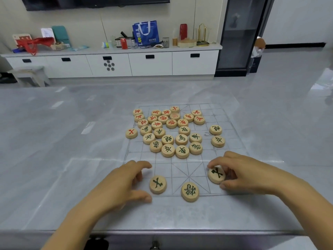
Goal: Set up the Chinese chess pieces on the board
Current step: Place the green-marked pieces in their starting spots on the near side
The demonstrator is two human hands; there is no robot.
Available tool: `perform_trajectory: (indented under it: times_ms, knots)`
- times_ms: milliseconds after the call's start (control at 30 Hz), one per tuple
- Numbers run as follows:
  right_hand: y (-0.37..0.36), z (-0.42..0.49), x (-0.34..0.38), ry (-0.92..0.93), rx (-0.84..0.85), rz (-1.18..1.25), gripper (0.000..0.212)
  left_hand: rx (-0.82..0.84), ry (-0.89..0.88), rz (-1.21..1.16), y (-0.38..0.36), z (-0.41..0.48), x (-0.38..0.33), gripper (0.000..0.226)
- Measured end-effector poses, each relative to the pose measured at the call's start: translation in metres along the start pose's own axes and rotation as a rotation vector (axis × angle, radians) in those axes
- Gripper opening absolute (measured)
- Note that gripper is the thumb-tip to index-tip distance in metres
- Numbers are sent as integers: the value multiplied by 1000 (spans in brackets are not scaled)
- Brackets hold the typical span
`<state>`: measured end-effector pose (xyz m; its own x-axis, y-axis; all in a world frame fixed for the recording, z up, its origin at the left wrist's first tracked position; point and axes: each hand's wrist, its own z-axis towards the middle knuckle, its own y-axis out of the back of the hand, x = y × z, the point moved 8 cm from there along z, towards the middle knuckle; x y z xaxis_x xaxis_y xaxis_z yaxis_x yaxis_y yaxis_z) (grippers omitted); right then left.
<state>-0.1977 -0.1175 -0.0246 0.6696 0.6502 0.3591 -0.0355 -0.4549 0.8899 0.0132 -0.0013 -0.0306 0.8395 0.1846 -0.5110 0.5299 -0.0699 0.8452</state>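
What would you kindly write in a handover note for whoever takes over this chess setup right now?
Left hand: holds nothing, fingers loosely curled beside the left green piece in the near row.
Right hand: pinches the right green piece at the near right of the board.
Done: the centre green piece lies on the near edge.
Left: the pile of red and green pieces mid-board, plus a red stray at the left edge, needs placing.
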Motion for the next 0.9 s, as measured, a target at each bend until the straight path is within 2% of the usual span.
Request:
perform_trajectory:
  times_ms: [67,167,333,500,567,667,767,900]
  knots:
    - [0,1,1,-3,-9,-2,36,51,-78,-19,-4,-2,-5,60]
    - [-3,2,1,-44,2,8,34,88,-161,-8,-12,-1,-18,51]
    - [-7,-1,-2,-47,34,33,40,-23,-84,19,-6,1,-14,30]
    - [-6,-6,-4,-16,-10,51,33,-4,32,-11,5,-2,8,38]
    - [-6,-8,-4,-24,-12,43,31,8,17,-25,12,-4,14,38]
    - [-7,-11,-4,-31,6,42,30,22,-86,-49,10,-4,3,52]
    - [-10,-12,0,-21,21,49,31,56,-143,-58,-7,-1,-15,43]
    - [-12,-13,3,-22,23,53,33,-14,-134,-4,-17,3,-27,35]
